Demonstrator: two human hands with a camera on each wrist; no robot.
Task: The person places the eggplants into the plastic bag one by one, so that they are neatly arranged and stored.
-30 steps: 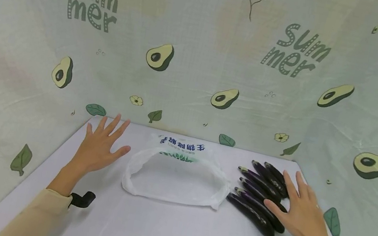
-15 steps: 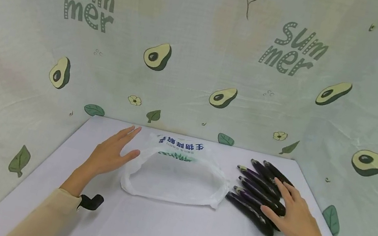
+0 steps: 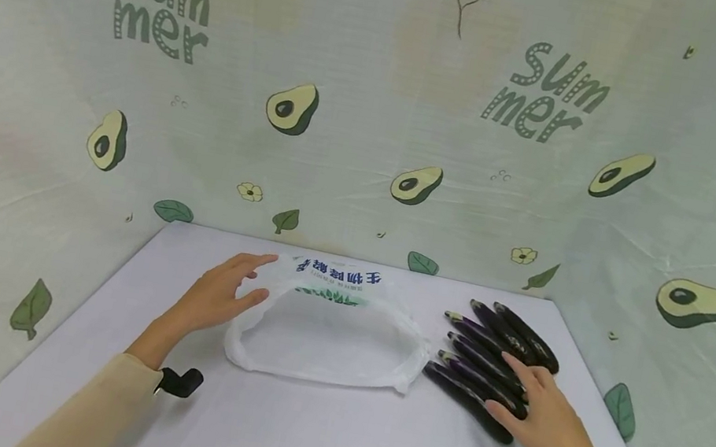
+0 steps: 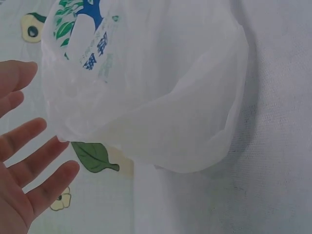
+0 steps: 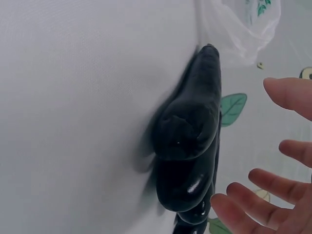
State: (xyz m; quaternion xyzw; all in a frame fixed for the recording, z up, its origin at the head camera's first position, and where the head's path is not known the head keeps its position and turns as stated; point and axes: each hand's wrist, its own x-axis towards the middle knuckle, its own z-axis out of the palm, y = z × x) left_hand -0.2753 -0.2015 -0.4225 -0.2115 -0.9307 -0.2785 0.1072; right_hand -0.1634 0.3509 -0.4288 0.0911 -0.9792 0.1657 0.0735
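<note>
A white plastic bag (image 3: 334,297) with blue and green print lies on the white table, its mouth spread wide toward me. My left hand (image 3: 215,298) is at the bag's left side with loosely bent fingers. In the left wrist view this hand (image 4: 22,180) has its fingers apart near the bag's edge (image 4: 161,126); whether they touch is unclear. To the right of the bag lie several dark eggplants (image 3: 466,402) side by side. My right hand (image 3: 546,420) hovers over their near right ends, fingers spread. The right wrist view shows a gap between fingers and eggplants (image 5: 185,131).
Behind the table (image 3: 304,446) and along both sides hangs a pale cloth (image 3: 363,33) with avocado, leaf and lettering prints. Black camera mounts (image 3: 181,382) are worn at both wrists.
My left hand has moved right to the bag's side and its fingers have drawn closer together. My right hand has shifted left and lower over the eggplants. Bag and eggplants lie as before.
</note>
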